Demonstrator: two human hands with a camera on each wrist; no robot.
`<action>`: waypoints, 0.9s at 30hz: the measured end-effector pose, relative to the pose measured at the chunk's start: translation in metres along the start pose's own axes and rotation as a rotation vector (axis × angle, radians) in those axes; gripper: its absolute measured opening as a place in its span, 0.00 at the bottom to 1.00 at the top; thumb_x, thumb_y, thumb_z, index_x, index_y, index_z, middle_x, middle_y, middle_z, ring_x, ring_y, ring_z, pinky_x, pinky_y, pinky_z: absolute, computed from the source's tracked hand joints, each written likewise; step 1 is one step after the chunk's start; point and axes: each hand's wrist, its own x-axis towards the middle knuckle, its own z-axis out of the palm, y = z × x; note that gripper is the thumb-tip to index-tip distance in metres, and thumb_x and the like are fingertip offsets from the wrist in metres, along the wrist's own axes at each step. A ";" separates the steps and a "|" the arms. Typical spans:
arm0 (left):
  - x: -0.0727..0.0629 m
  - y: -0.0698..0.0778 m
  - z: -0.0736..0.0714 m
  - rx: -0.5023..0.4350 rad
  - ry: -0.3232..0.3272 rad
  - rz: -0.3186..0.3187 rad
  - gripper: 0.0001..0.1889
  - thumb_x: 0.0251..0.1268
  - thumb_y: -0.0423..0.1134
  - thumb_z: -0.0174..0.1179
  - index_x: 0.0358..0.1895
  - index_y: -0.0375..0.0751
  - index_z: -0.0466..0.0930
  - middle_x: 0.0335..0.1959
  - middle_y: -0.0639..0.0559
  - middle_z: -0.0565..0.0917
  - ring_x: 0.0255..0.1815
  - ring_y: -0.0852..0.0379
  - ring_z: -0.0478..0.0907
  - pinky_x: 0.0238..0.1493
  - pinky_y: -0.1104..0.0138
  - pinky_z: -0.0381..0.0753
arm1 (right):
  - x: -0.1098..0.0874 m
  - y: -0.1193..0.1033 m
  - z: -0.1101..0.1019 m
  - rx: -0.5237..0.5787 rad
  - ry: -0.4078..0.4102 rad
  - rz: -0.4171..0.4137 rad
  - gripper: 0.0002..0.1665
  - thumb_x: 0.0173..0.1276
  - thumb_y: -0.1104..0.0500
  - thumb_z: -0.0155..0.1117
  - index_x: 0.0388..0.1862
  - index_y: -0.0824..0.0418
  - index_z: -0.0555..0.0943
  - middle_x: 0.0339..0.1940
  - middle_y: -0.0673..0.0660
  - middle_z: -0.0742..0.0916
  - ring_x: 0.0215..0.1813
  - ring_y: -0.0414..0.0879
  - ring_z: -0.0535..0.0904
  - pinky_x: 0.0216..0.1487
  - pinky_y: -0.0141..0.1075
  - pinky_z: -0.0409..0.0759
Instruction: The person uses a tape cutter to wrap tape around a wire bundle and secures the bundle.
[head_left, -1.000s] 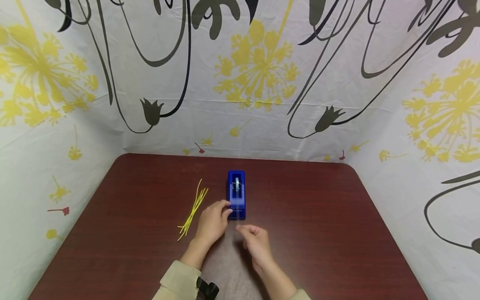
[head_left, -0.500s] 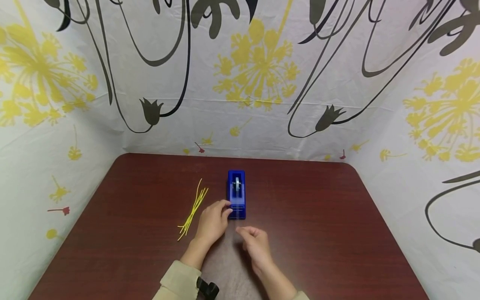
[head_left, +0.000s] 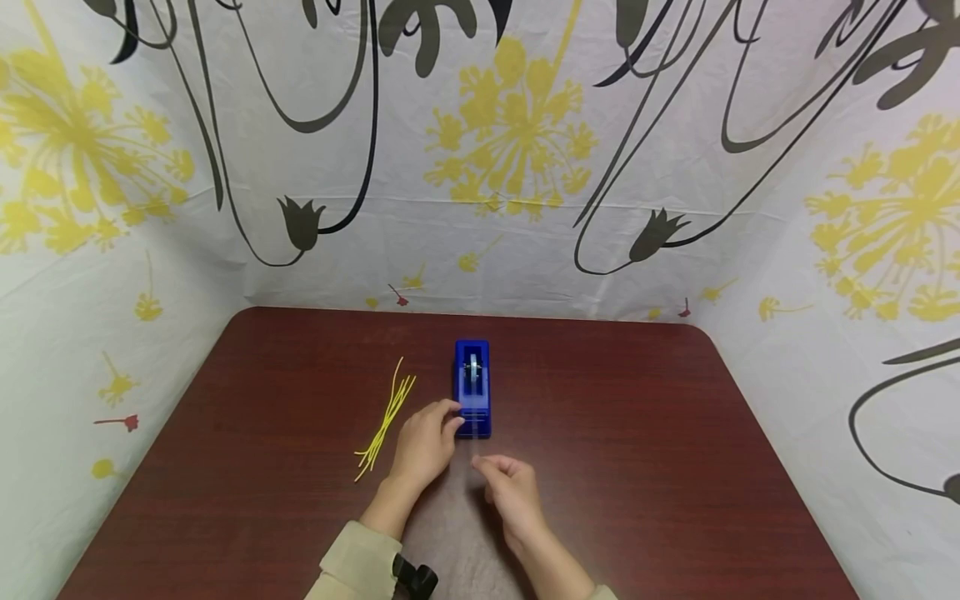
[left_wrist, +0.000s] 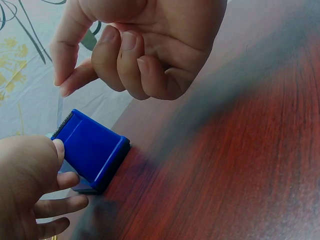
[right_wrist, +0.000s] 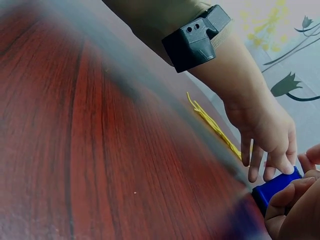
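A blue tape dispenser point(head_left: 484, 402) stands on the table with a clear roll inside. A strip of clear tape point(left_wrist: 60, 106) runs from its toothed edge to my right hand point(head_left: 514, 496), whose thumb and index finger pinch the tape's end; its other fingers are curled. My left hand point(head_left: 424, 446) holds the dispenser by its front left corner, thumb near the cutting teeth. In the left wrist view the remaining left fingers point(left_wrist: 62, 205) hang loosely beside the dispenser. The strip is thin and hard to make out in the head view.
A loose bundle of several thin yellow strands point(head_left: 386, 423) lies left of the left hand. The dark red-brown table point(head_left: 637, 450) has rounded far corners. Patterned white cloth point(head_left: 517, 267) hangs around its back and sides.
My right hand has shifted very slightly toward the body, lengthening the strip of tape a little. The left hand and the dispenser stay where they were.
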 end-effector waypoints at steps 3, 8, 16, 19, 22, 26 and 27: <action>0.000 0.000 0.000 0.001 0.006 0.003 0.09 0.72 0.39 0.63 0.51 0.43 0.85 0.40 0.49 0.87 0.39 0.50 0.84 0.44 0.53 0.81 | 0.000 0.000 -0.001 -0.007 0.001 0.000 0.11 0.67 0.63 0.68 0.33 0.73 0.86 0.13 0.45 0.73 0.16 0.36 0.64 0.22 0.28 0.63; 0.000 -0.001 0.000 0.000 0.006 0.002 0.09 0.72 0.39 0.63 0.51 0.43 0.85 0.39 0.50 0.86 0.38 0.51 0.84 0.44 0.53 0.81 | 0.000 0.001 -0.002 -0.017 -0.002 0.008 0.12 0.68 0.62 0.67 0.33 0.73 0.85 0.15 0.46 0.74 0.16 0.37 0.64 0.22 0.29 0.63; 0.000 -0.001 0.000 -0.003 0.008 0.003 0.09 0.72 0.39 0.64 0.50 0.43 0.85 0.39 0.50 0.86 0.38 0.52 0.84 0.43 0.54 0.81 | 0.001 0.003 -0.003 -0.019 -0.007 0.021 0.09 0.68 0.62 0.67 0.30 0.67 0.86 0.15 0.46 0.74 0.16 0.37 0.64 0.22 0.29 0.63; 0.000 -0.001 0.001 -0.004 0.013 0.008 0.09 0.71 0.39 0.64 0.50 0.43 0.85 0.39 0.50 0.86 0.37 0.52 0.84 0.43 0.54 0.81 | 0.001 0.003 -0.003 -0.020 -0.008 0.017 0.09 0.68 0.62 0.67 0.30 0.68 0.86 0.14 0.46 0.74 0.16 0.36 0.64 0.21 0.28 0.62; 0.000 -0.002 0.001 -0.006 0.016 0.012 0.09 0.71 0.39 0.64 0.50 0.43 0.85 0.39 0.50 0.87 0.37 0.52 0.84 0.43 0.54 0.81 | -0.001 0.002 -0.004 -0.021 -0.006 0.009 0.09 0.68 0.62 0.68 0.30 0.68 0.86 0.14 0.45 0.73 0.16 0.36 0.64 0.21 0.28 0.62; 0.000 -0.002 0.001 -0.008 0.015 0.011 0.09 0.71 0.39 0.64 0.50 0.43 0.85 0.40 0.50 0.87 0.38 0.52 0.84 0.43 0.54 0.81 | -0.003 0.001 -0.005 -0.018 -0.003 -0.001 0.09 0.67 0.62 0.68 0.30 0.68 0.86 0.13 0.45 0.73 0.16 0.36 0.63 0.21 0.28 0.62; 0.000 -0.002 0.001 -0.007 0.015 0.010 0.09 0.71 0.39 0.64 0.50 0.43 0.85 0.40 0.50 0.87 0.38 0.52 0.84 0.43 0.54 0.81 | -0.004 0.001 -0.005 -0.016 -0.004 -0.004 0.09 0.67 0.62 0.69 0.29 0.68 0.86 0.13 0.45 0.72 0.16 0.36 0.63 0.20 0.28 0.61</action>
